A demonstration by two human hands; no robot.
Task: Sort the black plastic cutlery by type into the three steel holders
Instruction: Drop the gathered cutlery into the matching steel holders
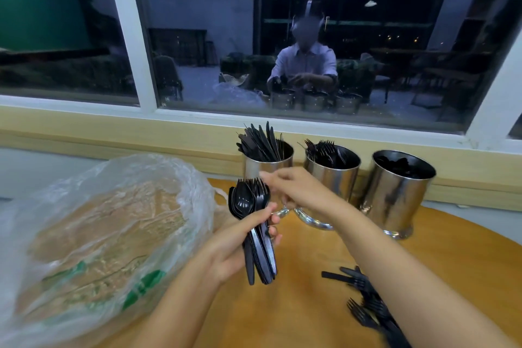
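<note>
head | left hand (236, 243) grips cutlery bundle (245, 202) | right hand (299, 189) at its top

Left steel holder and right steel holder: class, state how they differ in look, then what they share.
The left steel holder has knives standing well above its rim, leaning left; in the right steel holder the dark cutlery stays near or below the rim. The right hand hides part of the left one; the right one shows whole. Both are shiny steel cylinders, upright on the wooden table.

three holders (333, 175) in row behind table (310, 305), bag (99, 234) left
</note>
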